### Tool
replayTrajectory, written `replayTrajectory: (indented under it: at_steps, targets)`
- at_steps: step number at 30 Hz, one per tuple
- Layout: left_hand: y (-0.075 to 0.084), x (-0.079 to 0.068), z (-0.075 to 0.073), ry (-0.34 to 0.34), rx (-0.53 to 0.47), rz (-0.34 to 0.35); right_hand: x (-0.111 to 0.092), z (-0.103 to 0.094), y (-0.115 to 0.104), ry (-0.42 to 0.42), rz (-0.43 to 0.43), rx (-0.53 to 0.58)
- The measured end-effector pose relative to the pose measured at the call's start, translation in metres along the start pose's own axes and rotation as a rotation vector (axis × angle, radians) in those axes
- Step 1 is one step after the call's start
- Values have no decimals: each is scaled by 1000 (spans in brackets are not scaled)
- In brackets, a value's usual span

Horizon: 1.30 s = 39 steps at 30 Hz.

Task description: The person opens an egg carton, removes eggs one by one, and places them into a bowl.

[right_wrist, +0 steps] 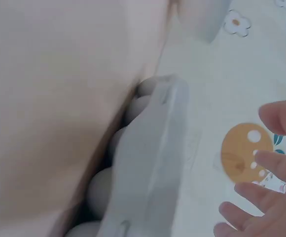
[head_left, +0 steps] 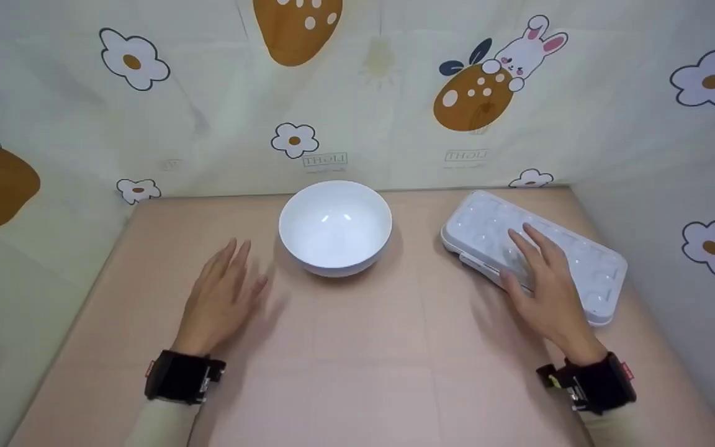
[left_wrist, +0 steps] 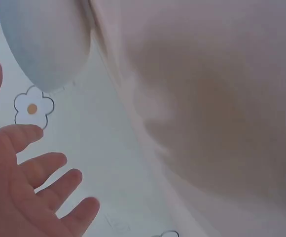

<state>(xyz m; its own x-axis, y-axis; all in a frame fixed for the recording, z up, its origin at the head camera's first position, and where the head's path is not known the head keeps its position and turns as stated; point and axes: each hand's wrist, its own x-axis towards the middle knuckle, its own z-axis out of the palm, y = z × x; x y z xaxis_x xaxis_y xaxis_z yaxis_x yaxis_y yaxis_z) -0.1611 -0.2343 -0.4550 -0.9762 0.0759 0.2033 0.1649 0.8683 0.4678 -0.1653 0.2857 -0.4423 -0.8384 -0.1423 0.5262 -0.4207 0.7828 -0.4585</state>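
A white bowl (head_left: 336, 226) stands upright on the table, its inside bare. To its left my left hand (head_left: 218, 301) hovers with fingers extended, apart from the bowl; the left wrist view has the same hand (left_wrist: 29, 187) holding nothing, with the bowl's side (left_wrist: 47, 44) above it. At the right lies a white lidded egg box (head_left: 599, 273), set at a slant with its lid down. Over the box my right hand (head_left: 547, 295) is spread, fingers loosely straight. In the right wrist view that hand (right_wrist: 266, 192) appears apart from the box (right_wrist: 148, 148).
A pinkish cloth covers the table (head_left: 357, 372). Behind it and at both sides hang pale curtains (head_left: 208, 124) printed with flowers and rabbits. The bowl and the box stand near the back edge, with a gap between them.
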Motion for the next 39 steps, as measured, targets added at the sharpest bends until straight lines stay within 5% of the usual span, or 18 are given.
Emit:
replayTrajectory:
  at_steps: [4, 9, 14, 21, 29, 39]
  targets:
    - [7, 14, -3, -14, -179, -57, 22, 0, -16, -40, 2, 209]
    - [14, 38, -1, -49, -385, -119, 56, 14, -39, -252, 156, 460]
    - [20, 58, 7, -128, -564, -208, 90, 53, -58, -443, 380, 655]
    - [26, 74, 16, -189, -631, -286, 116, 102, -78, -499, 580, 892]
    - [29, 80, 25, -218, -671, -319, 112, 132, -89, -557, 651, 1000]
    - [31, 82, 31, -182, -765, -321, 107, 137, -90, -547, 643, 983]
